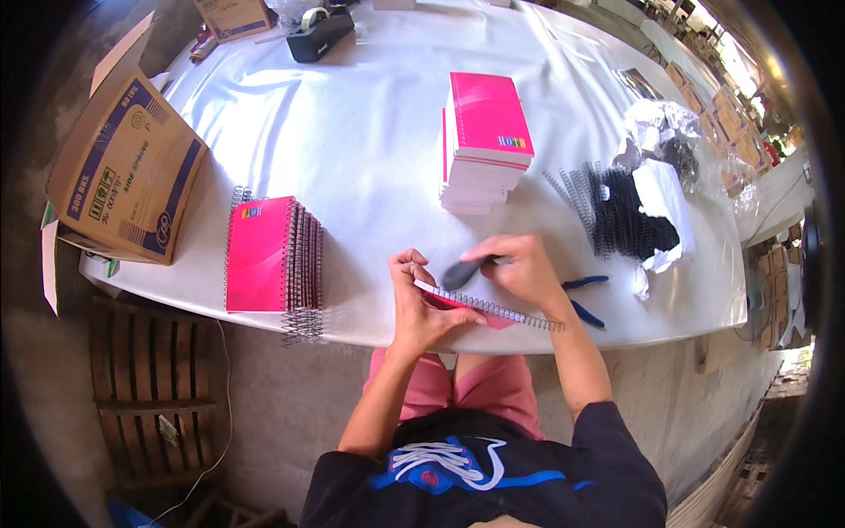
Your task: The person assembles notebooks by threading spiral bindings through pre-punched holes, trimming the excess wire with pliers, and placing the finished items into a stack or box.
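My left hand (414, 308) grips a pink-covered notebook (500, 323), tilted on edge near the table's front, its thumb along the lower side. A wire spiral coil (519, 318) runs along the notebook's upper edge, its right end sticking out past the corner. My right hand (521, 264) is closed round a dark grey tool with a rounded, bulbous end (461, 274), which is close above the coil; its exact kind is unclear. Beside my right wrist lie blue-handled pliers (586, 301), partly hidden by the arm.
Spiral-bound pink notebooks (258, 264) are stacked at left, near an open cardboard box (132, 167). Farther off stands a pile of pink-covered books (488, 110). Black coils (616, 211) and crumpled white wrapping (664, 123) lie at right. A tape dispenser (321, 33) sits at the back.
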Demonstrator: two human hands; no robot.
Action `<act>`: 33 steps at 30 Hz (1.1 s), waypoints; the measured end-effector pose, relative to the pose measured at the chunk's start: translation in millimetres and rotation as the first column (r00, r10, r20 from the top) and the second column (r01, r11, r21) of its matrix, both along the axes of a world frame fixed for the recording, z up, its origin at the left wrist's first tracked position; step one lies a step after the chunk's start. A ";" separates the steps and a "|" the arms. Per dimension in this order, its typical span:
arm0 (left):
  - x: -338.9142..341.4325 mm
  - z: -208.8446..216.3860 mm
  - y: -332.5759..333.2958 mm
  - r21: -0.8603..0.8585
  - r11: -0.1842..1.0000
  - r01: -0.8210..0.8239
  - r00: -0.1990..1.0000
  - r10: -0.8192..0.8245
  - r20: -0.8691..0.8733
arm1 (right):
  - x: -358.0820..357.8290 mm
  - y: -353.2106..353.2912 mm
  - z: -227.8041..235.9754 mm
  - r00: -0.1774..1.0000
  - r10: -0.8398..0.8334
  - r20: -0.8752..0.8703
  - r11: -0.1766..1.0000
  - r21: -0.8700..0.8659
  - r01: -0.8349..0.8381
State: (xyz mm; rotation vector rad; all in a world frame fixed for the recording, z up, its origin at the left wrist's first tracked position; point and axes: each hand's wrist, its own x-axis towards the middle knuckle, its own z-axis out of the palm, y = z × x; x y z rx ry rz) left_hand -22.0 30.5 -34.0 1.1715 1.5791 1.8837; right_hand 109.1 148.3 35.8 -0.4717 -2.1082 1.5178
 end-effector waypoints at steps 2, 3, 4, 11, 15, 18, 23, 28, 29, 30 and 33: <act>-2.7 -4.1 -1.1 -0.014 1.000 0.012 0.997 -0.013 -0.080 | -1.6 -3.8 3.9 0.950 0.125 -0.288 0.975 -0.141 -0.171; -3.0 -3.4 -0.9 -0.016 1.000 0.009 0.995 -0.010 -0.096 | -7.5 -7.8 5.8 0.984 0.128 -0.127 0.992 0.011 -0.127; -2.7 -2.7 -2.3 -0.019 1.000 0.007 0.994 -0.009 -0.112 | -11.6 -9.6 5.7 0.994 0.101 0.035 0.980 0.168 -0.106; -3.8 -6.3 -2.1 0.004 1.000 0.017 0.976 -0.016 -0.216 | -11.4 -9.7 7.7 0.994 0.109 0.015 0.991 0.082 -0.110; -2.8 -6.1 -2.8 0.042 0.997 0.069 0.993 -0.064 -0.102 | 7.4 11.6 -6.7 0.965 -0.192 0.179 0.961 0.231 0.149; -6.8 -8.0 -9.1 0.097 0.977 0.192 0.972 -0.202 0.115 | 39.4 7.4 2.1 0.894 -0.340 0.293 0.828 0.544 0.136; -4.6 7.5 -21.3 0.084 0.963 0.256 0.905 -0.269 0.328 | 128.5 -6.5 9.0 0.698 -0.476 0.535 0.809 0.577 0.110; 2.0 25.3 -29.0 0.060 0.990 0.125 0.987 -0.130 0.091 | 164.1 -17.3 -46.3 0.683 -0.650 0.334 0.585 0.793 0.170; 2.4 38.9 -31.5 0.047 0.995 0.083 0.991 -0.078 -0.109 | 163.8 -21.2 -47.1 0.670 -0.664 0.332 0.587 0.786 0.194; 2.6 48.8 -31.7 0.052 0.998 0.036 0.952 -0.019 -0.304 | 160.3 -23.1 -42.9 0.659 -0.677 0.326 0.584 0.783 0.213; 11.4 57.6 -34.1 0.141 0.988 -0.067 0.874 0.126 -0.469 | 118.6 -55.4 -9.5 0.718 -0.695 0.044 0.690 0.323 0.648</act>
